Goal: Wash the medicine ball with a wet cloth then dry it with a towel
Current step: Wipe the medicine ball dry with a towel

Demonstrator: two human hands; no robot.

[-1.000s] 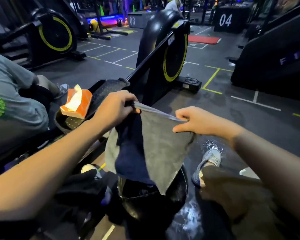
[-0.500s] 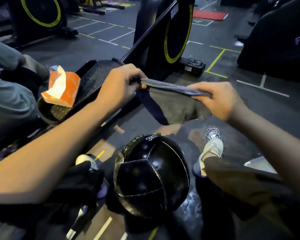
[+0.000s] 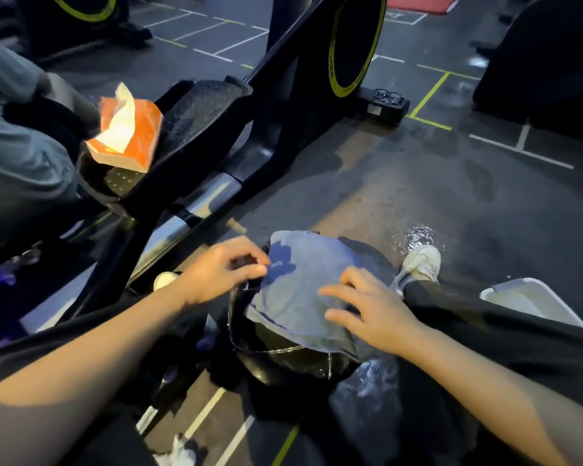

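Grey square cloth draped over the glossy black medicine ball, lower centre on the floor. My left hand pinches its edge; right hand spread flat on top. Wiping step; next, rub around.

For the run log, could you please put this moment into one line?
cloth draped over ball | left hand at cloth's left edge | right hand spread on cloth | ball on wet floor

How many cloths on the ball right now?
1. A grey cloth is draped over the top of the ball, with the left hand and right hand on it. Layers beneath could be hidden.
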